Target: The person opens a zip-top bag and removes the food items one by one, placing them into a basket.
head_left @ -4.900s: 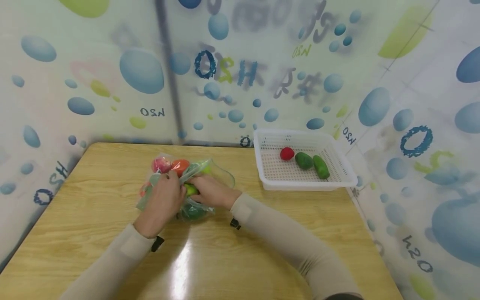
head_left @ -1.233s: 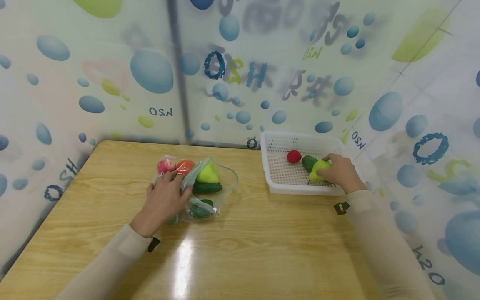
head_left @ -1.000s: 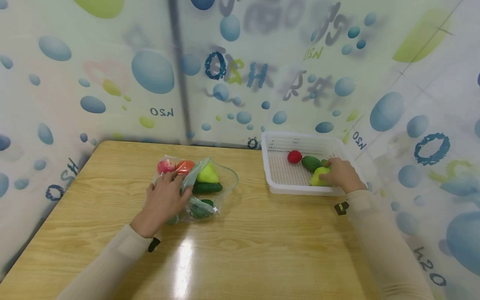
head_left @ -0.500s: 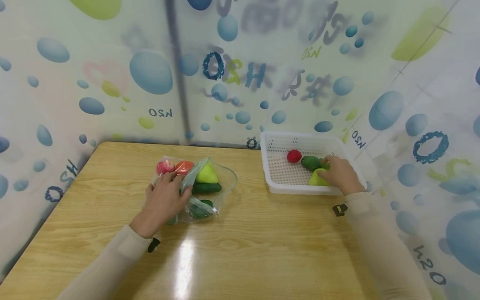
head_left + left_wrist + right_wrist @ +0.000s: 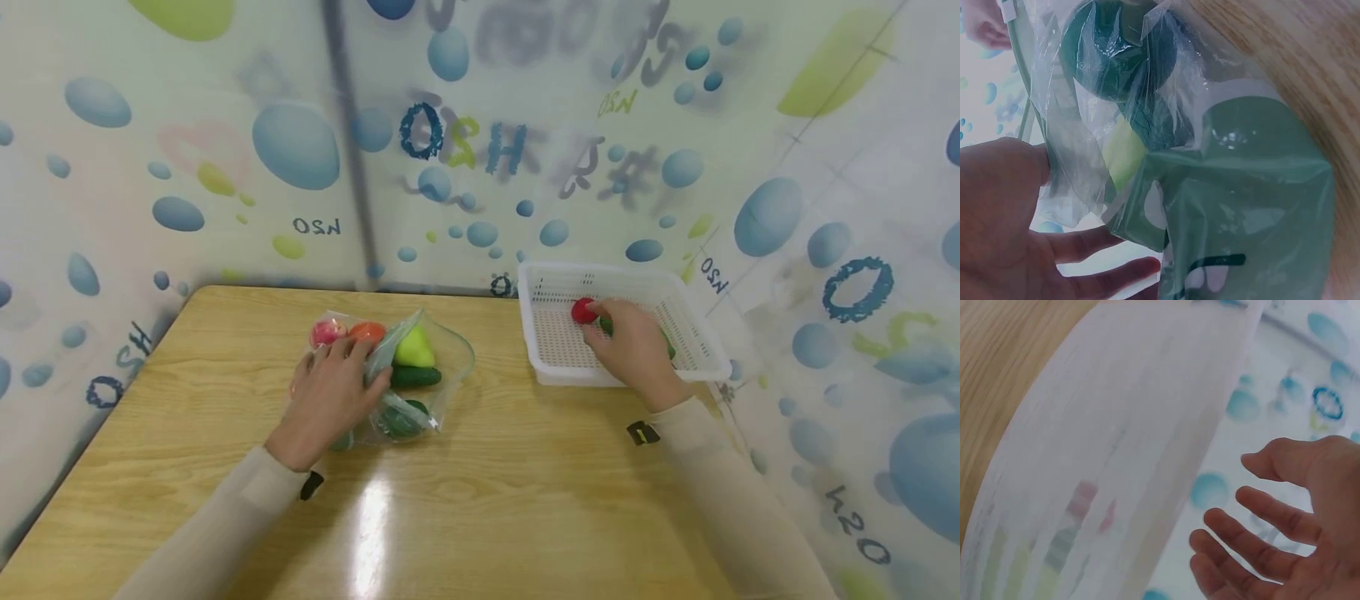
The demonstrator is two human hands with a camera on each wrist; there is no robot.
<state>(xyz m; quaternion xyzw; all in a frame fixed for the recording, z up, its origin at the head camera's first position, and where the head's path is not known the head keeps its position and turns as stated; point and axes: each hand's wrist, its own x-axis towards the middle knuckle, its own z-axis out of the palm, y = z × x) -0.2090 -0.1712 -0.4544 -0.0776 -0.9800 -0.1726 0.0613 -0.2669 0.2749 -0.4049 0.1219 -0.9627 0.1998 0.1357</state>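
Observation:
My left hand (image 5: 330, 400) rests over a clear plastic bag (image 5: 452, 350) on the wood table, thumb and fingers spread apart against its film. Through the bag show a yellow-green pear (image 5: 415, 347), a cucumber (image 5: 417, 377), a round dark green fruit (image 5: 1110, 53), a pink round fruit (image 5: 327, 332) and an orange-red one (image 5: 367, 332). My right hand (image 5: 633, 350) hovers over the white basket (image 5: 537, 364), its thumb and fingers apart with nothing between them. Its fingertips are right beside a red round fruit (image 5: 582, 312). A green fruit (image 5: 606, 325) is partly covered by this hand, which hides the other pear.
The bag lies on the left half of the wooden table (image 5: 480, 483), the basket at its back right. A patterned wall (image 5: 465, 208) stands directly behind the table, and another (image 5: 847, 350) runs along its right side.
My right hand took a pear from the bag and carried it to the basket. It then let the pear go and moved left toward the red fruit. My left hand stayed on the bag.

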